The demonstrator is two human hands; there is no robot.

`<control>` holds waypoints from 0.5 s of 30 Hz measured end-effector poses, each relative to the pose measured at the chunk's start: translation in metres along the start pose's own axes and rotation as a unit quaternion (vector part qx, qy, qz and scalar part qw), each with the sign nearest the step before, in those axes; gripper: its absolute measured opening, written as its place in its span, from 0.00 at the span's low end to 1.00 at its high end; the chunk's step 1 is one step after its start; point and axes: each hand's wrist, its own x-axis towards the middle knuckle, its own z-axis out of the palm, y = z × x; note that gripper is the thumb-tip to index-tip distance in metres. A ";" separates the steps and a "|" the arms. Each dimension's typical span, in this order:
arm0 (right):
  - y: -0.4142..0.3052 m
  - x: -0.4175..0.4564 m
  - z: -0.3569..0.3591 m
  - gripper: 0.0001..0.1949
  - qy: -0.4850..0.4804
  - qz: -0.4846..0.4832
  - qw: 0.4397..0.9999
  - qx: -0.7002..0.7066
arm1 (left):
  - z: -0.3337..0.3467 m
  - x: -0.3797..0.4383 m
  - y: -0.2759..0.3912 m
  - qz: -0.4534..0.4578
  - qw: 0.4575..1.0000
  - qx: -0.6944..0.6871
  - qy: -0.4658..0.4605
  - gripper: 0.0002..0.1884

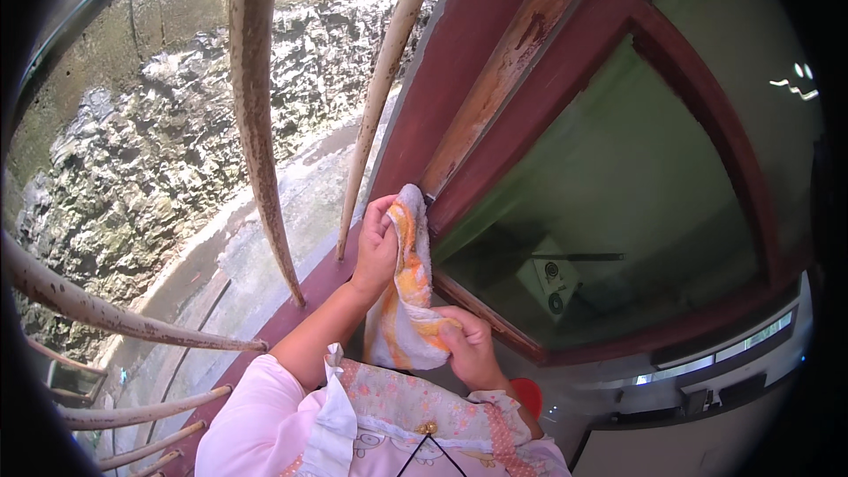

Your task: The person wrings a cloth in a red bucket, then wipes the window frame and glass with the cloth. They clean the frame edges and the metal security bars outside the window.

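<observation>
An orange-and-white striped terry cloth (411, 285) hangs between my two hands. My left hand (379, 245) grips its upper part, and the cloth's bunched grayish tip touches the corner where the dark red wooden window frame (424, 112) meets the sash. Lower down, my right hand (470, 344) pinches the cloth's side between thumb and fingers. Right of the cloth stands the glazed window sash (715, 93), with dark red paint and greenish glass that shows reflections. A strip of bare, worn wood (503, 66) runs up the frame from the cloth's tip.
Rusty cream-painted metal bars (255, 112) rise from the dark red sill (318, 285) on the left. Outside them are a rough stone wall (165, 139) and a concrete ledge. A red round object (527, 397) lies low behind my right forearm. Dark-edged furniture (662, 444) stands at lower right.
</observation>
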 end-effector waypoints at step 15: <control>0.029 -0.003 -0.008 0.13 0.044 0.057 0.997 0.023 | -0.034 0.000 -0.046 0.080 0.966 0.244 -0.044 0.21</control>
